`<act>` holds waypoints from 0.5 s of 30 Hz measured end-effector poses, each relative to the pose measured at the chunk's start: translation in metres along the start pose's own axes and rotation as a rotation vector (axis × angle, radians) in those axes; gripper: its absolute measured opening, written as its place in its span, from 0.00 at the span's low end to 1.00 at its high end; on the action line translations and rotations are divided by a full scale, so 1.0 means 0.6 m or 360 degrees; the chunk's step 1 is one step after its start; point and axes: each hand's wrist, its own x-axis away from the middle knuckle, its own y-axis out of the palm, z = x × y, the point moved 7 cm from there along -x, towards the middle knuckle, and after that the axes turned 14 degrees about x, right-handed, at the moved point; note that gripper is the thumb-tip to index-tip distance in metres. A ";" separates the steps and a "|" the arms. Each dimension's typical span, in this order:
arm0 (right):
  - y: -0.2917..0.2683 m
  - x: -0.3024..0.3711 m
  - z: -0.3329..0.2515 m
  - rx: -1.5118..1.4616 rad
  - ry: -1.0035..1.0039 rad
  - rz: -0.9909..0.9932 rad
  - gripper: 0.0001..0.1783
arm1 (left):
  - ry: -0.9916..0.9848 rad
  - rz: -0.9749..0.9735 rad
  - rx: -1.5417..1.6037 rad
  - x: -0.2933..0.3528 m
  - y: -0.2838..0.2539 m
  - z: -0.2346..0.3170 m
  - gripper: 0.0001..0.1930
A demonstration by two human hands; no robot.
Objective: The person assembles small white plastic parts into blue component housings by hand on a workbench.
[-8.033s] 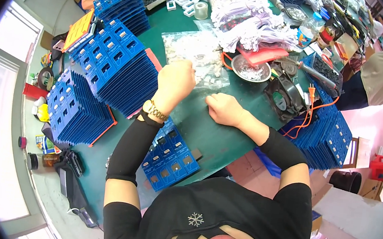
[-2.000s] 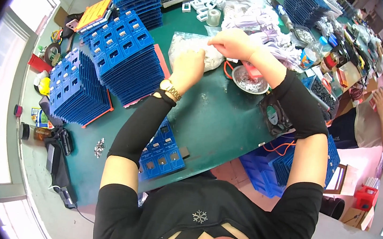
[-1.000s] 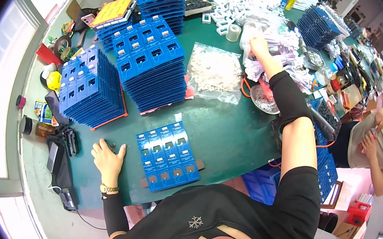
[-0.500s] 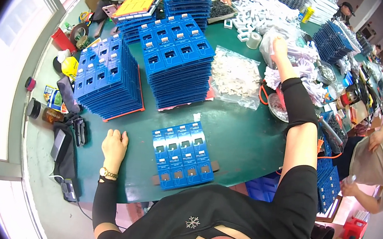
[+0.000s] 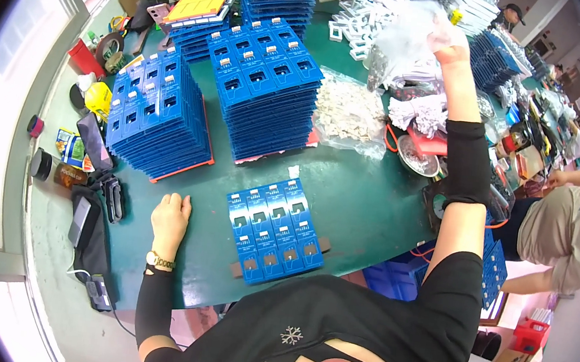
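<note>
The blue panel is left lying flat on the green table, in the same place as half a second ago, with the ends of a dark bar seen past its edges. To its left, the left hand is rested on the table; its fingers, spread a second ago, are now curled in, and whether anything is grasped beneath them cannot be told. Farther off, the clear bag has been drawn up and swollen out since half a second ago, its edge gripped by the bent fingers of the right hand. The tape roll seen then is now covered by it, while a white cable bundle is more fully bared below.

Beyond the panel, a white scrap is found near its top edge. The left stack and the middle stack are set between the left hand and the far side. The parts bag is laid beside the middle stack, and the bowl, partly covered by a red sheet, is placed near the right sleeve. White frames are heaped behind the clear bag.
</note>
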 end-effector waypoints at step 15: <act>-0.094 0.355 -0.139 -0.0718 -0.0295 -0.0302 0.14 | 0.0309 -0.0044 0.0004 -0.001 -0.005 0.041 0.14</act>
